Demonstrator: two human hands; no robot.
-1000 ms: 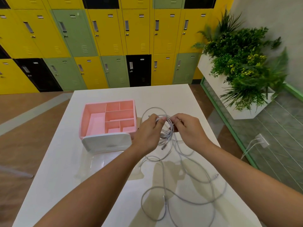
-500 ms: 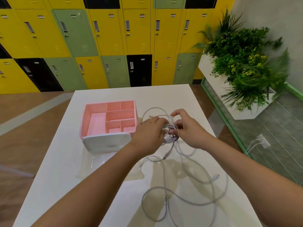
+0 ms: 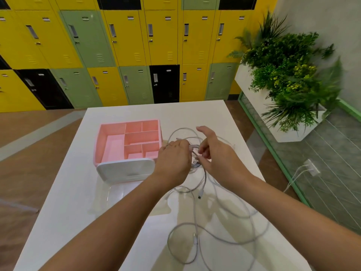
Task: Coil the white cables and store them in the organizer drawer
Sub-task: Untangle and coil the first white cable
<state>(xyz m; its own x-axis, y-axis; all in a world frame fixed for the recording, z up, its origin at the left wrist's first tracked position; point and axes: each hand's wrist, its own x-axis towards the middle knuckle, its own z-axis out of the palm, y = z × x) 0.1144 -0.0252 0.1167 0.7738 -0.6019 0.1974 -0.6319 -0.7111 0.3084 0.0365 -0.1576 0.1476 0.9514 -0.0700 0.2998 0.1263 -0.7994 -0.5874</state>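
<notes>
Bench (image 3: 74, 192): white, carrying everything listed here.

Organizer (image 3: 128, 140): pink, with six open compartments on top, all bare. It stands on the left half of the bench, just left of your hands. Its white front (image 3: 126, 170) faces you.

Drawer (image 3: 115, 196): clear, pulled out toward you below the white front; nothing shows inside it.

Cables (image 3: 207, 218): white, in loose loops on the bench right of the organizer, from your hands down to the near edge. One plug (image 3: 199, 194) hangs just below the hands; another (image 3: 195, 236) lies nearer you. A small bundle (image 3: 194, 153) is gathered between your hands.

Left hand (image 3: 174, 158): your grip is curled closed around the bundle, knuckles up, next to the organizer's right wall.

Right hand (image 3: 213, 151): open, thumb up and fingers (image 3: 204, 148) spread, close against the bundle; whether it pinches a strand cannot be told.
</notes>
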